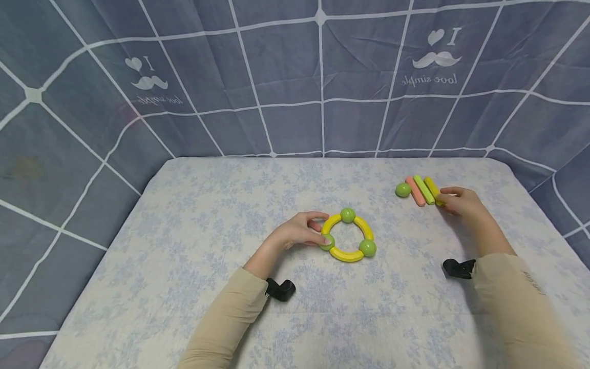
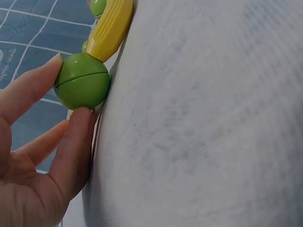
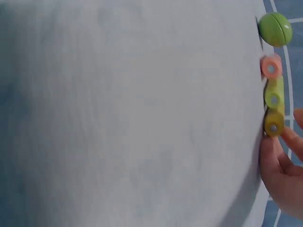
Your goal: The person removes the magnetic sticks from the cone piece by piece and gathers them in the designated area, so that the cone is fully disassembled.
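**A:** Any writing on your setup?

**B:** Yeah, the blue backdrop (image 1: pixel 295 66) behind your table (image 1: pixel 207 205) says "I", a heart, a moustache and "love simple", all mirrored, twice. There's small lettering on your right sleeve (image 1: pixel 516 292) too, but I can't read it.

**A:** And your hands?

**B:** Your left hand (image 1: pixel 301 229) is pinching a green ball (image 2: pixel 81 81) on the yellow-and-green ring (image 1: pixel 346 255), which lies flat mid-table. Your right hand (image 1: pixel 463 202) touches the yellow stick (image 1: pixel 430 185), beside the lime stick (image 1: pixel 423 189), pink stick (image 1: pixel 415 191) and loose ball (image 1: pixel 403 190). Can't tell if you're actually gripping it.

**A:** What's hidden?

**B:** Your fingers cover the yellow stick's near end from above. The right wrist cam cuts off your hand; the left one shows only part of the ring.
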### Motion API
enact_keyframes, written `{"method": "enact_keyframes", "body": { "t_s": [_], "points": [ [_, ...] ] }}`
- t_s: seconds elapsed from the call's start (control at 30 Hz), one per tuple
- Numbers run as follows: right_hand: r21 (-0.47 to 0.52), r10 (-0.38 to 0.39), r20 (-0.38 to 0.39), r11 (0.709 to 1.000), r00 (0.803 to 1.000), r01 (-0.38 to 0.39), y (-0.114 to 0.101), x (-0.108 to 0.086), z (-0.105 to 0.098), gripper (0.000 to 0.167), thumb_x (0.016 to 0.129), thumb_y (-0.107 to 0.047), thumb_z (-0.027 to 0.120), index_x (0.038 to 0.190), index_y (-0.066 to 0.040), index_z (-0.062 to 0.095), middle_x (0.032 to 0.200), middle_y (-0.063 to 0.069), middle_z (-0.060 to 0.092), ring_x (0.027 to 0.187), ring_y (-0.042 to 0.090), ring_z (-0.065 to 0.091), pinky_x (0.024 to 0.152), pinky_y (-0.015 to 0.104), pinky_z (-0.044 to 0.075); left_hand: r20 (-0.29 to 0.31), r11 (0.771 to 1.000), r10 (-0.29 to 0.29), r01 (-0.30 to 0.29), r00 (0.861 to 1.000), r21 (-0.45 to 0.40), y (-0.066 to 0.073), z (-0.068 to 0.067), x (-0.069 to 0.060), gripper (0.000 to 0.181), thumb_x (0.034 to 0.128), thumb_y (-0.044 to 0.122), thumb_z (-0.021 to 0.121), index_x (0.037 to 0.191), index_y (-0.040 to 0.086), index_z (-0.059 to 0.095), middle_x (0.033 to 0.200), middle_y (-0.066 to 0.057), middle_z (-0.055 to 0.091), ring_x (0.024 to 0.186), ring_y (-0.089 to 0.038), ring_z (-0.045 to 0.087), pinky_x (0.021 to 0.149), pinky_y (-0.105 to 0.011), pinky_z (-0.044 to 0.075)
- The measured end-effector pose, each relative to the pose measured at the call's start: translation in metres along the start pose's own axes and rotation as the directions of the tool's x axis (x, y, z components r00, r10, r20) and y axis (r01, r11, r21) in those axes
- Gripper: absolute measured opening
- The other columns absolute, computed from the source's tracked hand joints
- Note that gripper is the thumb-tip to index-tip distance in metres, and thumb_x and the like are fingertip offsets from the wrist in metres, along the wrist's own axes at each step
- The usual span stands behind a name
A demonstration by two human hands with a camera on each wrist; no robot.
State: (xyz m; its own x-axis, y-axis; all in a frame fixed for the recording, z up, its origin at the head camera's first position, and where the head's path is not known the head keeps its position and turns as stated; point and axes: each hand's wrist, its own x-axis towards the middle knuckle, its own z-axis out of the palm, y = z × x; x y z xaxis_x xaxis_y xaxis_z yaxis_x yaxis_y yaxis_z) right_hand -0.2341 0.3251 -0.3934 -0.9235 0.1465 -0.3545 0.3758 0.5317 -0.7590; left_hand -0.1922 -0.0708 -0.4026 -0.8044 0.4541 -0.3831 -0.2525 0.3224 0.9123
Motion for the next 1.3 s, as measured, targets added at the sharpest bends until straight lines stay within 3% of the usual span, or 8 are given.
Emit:
{"method": "enact_keyframes", "body": {
  "t_s": [0.17, 0.53, 0.67, 0.83, 1.0, 1.1, 1.17, 1.3],
  "points": [
    [0.073, -0.06, 0.112, 0.996, 0.992, 0.052, 0.0, -0.009, -0.01, 0.061, 0.098, -0.022, 0.041, 0.141, 0.015, 0.019, 0.118, 0.018, 0.04, 0.073, -0.003, 0.049, 0.07, 0.016, 0.05, -0.009, 1.0, 0.002, -0.002, 1.0, 0.013, 0.0, 0.0, -0.002, 0.07, 0.0721, 0.001, 0.077, 0.135, 0.008, 0.049, 0.1, -0.012, 0.051, 0.072, -0.017, 0.055, 0.067, -0.027, 0.054],
    [-0.06, -0.213, 0.159, 0.973, 0.964, 0.224, -0.025, -0.03, -0.009, 0.059, 0.098, -0.029, 0.044, 0.142, 0.007, 0.027, 0.133, 0.027, 0.035, 0.084, -0.005, 0.05, 0.074, 0.017, 0.047, -0.02, 1.0, 0.031, -0.031, 0.999, 0.004, 0.003, -0.007, -0.002, 0.065, 0.0762, 0.002, 0.074, 0.135, 0.007, 0.048, 0.105, -0.014, 0.05, 0.08, -0.018, 0.054, 0.073, -0.029, 0.054],
    [-0.045, -0.302, 0.229, 0.946, 0.925, 0.32, -0.04, -0.036, 0.003, 0.056, 0.096, -0.025, 0.051, 0.139, 0.007, 0.033, 0.12, 0.022, 0.044, 0.088, 0.004, 0.052, 0.077, 0.024, 0.048, -0.033, 0.998, 0.064, -0.064, 0.997, 0.007, 0.005, -0.008, 0.003, 0.057, 0.0812, 0.003, 0.07, 0.134, 0.005, 0.048, 0.103, -0.013, 0.05, 0.084, -0.018, 0.054, 0.078, -0.03, 0.054],
    [0.009, -0.387, 0.363, 0.911, 0.848, 0.412, -0.059, -0.04, 0.033, 0.052, 0.093, -0.017, 0.057, 0.136, 0.006, 0.039, 0.112, 0.019, 0.05, 0.092, 0.019, 0.056, 0.079, 0.03, 0.05, -0.038, 0.991, 0.103, -0.1, 0.994, 0.084, 0.012, -0.006, 0.012, 0.05, 0.0838, 0.005, 0.067, 0.132, 0.005, 0.051, 0.104, -0.012, 0.051, 0.086, -0.018, 0.053, 0.076, -0.027, 0.053],
    [0.023, -0.401, 0.488, 0.894, 0.775, 0.448, -0.074, -0.034, 0.072, 0.05, 0.09, -0.012, 0.061, 0.133, 0.005, 0.044, 0.109, 0.02, 0.054, 0.092, 0.03, 0.057, 0.078, 0.036, 0.05, -0.056, 0.953, 0.18, -0.16, 0.982, 0.257, 0.015, -0.002, 0.02, 0.043, 0.0838, 0.007, 0.067, 0.125, 0.004, 0.058, 0.104, -0.013, 0.055, 0.08, -0.017, 0.053, 0.065, -0.023, 0.048],
    [0.001, -0.407, 0.541, 0.876, 0.736, 0.483, -0.081, -0.029, 0.094, 0.051, 0.088, -0.014, 0.065, 0.132, 0.003, 0.046, 0.107, 0.018, 0.056, 0.088, 0.028, 0.057, 0.075, 0.037, 0.051, -0.078, 0.92, 0.222, -0.182, 0.972, 0.349, 0.015, 0.001, 0.026, 0.038, 0.0831, 0.007, 0.068, 0.12, 0.004, 0.062, 0.101, -0.012, 0.058, 0.08, -0.017, 0.053, 0.064, -0.022, 0.047],
    [-0.013, -0.41, 0.559, 0.865, 0.721, 0.502, -0.085, -0.028, 0.104, 0.05, 0.086, -0.013, 0.066, 0.13, 0.003, 0.048, 0.104, 0.017, 0.056, 0.084, 0.025, 0.056, 0.072, 0.035, 0.05, -0.093, 0.898, 0.246, -0.19, 0.965, 0.398, 0.015, 0.003, 0.03, 0.035, 0.0826, 0.007, 0.069, 0.117, 0.004, 0.064, 0.099, -0.011, 0.059, 0.081, -0.017, 0.053, 0.064, -0.021, 0.045],
    [-0.056, -0.402, 0.569, 0.851, 0.717, 0.522, -0.09, -0.025, 0.119, 0.048, 0.083, -0.011, 0.069, 0.127, 0.003, 0.052, 0.095, 0.014, 0.057, 0.078, 0.021, 0.052, 0.068, 0.03, 0.046, -0.102, 0.871, 0.264, -0.191, 0.959, 0.453, 0.016, 0.006, 0.035, 0.029, 0.0818, 0.009, 0.07, 0.11, 0.003, 0.067, 0.093, -0.008, 0.06, 0.08, -0.016, 0.052, 0.065, -0.02, 0.043]
  ]
}}
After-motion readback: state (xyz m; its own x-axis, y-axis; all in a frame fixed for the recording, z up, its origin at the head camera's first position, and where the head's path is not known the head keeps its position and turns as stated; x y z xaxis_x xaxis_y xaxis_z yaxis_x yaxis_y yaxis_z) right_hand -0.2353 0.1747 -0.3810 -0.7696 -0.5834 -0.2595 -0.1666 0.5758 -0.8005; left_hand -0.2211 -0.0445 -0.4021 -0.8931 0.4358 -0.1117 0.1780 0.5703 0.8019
